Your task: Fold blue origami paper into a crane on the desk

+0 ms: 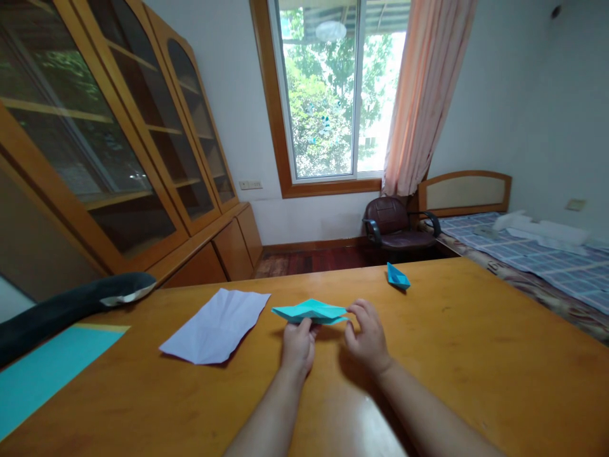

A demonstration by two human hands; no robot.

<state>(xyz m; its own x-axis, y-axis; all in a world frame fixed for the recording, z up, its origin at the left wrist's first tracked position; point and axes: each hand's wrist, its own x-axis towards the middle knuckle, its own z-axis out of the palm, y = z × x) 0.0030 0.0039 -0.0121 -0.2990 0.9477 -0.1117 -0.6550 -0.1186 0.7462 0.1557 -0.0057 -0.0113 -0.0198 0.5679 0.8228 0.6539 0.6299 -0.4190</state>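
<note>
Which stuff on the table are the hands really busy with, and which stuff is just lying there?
Busy with:
- folded teal paper, pinched by the left hand and right hand

Just lying there:
- creased white sheet, left of the hands
- small teal paper boat, farther back on the table
- flat teal sheet, at the left edge

Daylit window (333, 89), peach curtain (423, 95), glass-door cabinet (118, 139), armchair (397, 223), bed (533, 254).
</note>
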